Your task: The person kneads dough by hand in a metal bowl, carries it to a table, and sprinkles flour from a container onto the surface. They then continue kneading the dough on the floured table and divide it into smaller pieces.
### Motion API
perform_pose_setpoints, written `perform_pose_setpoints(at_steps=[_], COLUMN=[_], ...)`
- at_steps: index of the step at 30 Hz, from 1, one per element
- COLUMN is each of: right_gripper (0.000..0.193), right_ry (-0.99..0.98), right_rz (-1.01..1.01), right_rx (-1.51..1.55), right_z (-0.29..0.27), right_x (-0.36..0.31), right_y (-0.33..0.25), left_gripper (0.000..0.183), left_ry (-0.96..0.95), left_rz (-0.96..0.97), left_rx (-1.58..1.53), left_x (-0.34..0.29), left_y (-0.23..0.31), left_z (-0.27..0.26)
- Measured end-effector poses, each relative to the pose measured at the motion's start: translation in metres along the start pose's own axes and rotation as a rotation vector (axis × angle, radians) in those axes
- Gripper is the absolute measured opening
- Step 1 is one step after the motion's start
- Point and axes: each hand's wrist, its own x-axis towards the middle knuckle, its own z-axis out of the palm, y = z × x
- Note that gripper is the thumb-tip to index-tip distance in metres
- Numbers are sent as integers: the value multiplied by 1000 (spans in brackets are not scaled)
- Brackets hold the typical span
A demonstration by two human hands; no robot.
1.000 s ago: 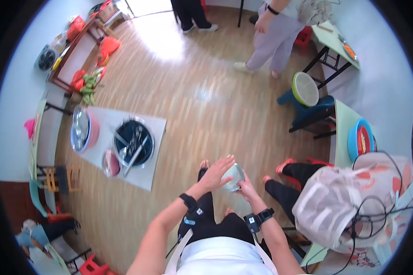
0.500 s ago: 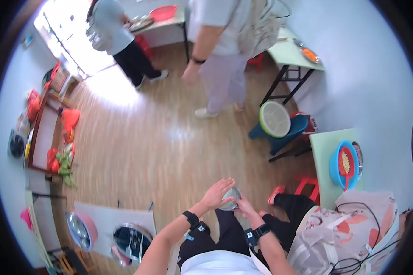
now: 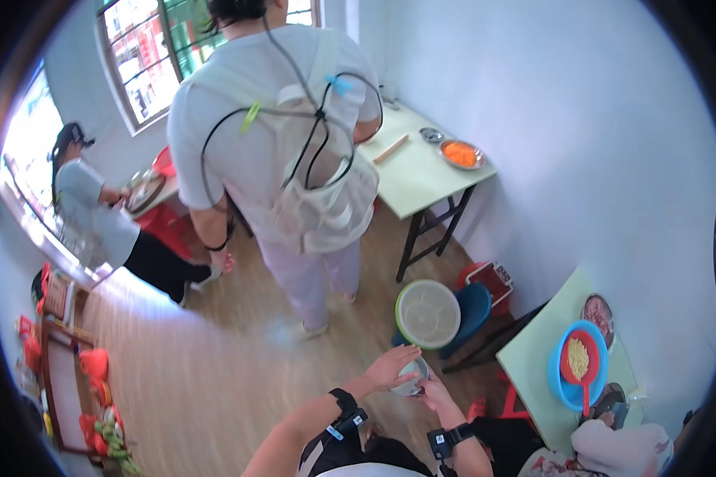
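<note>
A small round metal bowl (image 3: 410,385) is in front of me at the lower middle, with something pale showing inside it. My right hand (image 3: 437,393) grips the bowl by its right side. Over its top and left side lies my left hand (image 3: 391,368), fingers stretched out flat and partly covering the opening. What is under the palm is hidden. Black bands with small boxes are strapped round both my wrists.
A person with a white backpack (image 3: 326,207) stands ahead by a table (image 3: 402,187) holding a rolling pin (image 3: 391,149) and a plate of orange shreds (image 3: 461,154). On the right, a table (image 3: 525,358) bears a blue basin (image 3: 555,370). A blue stool (image 3: 473,308) with a green-rimmed lid (image 3: 428,313) stands between.
My view has swung up and to the right, bringing the far tables closer. The person with the backpack now faces the far table. My hands keep their positions on the bowl.
</note>
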Motion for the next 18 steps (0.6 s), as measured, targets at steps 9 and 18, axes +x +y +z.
perform_pose_setpoints(at_steps=[9,18], right_gripper=[61,59], right_ry=[138,175], right_rz=[-170,-195], right_rx=[286,313], right_z=[19,24], right_x=[138,228], right_y=[-134,-239], left_gripper=[54,54], left_ry=[-203,-194], left_rz=[170,297], left_rx=[-72,-30], left_x=[182,300], left_y=[-137,-221], left_z=[-85,-135])
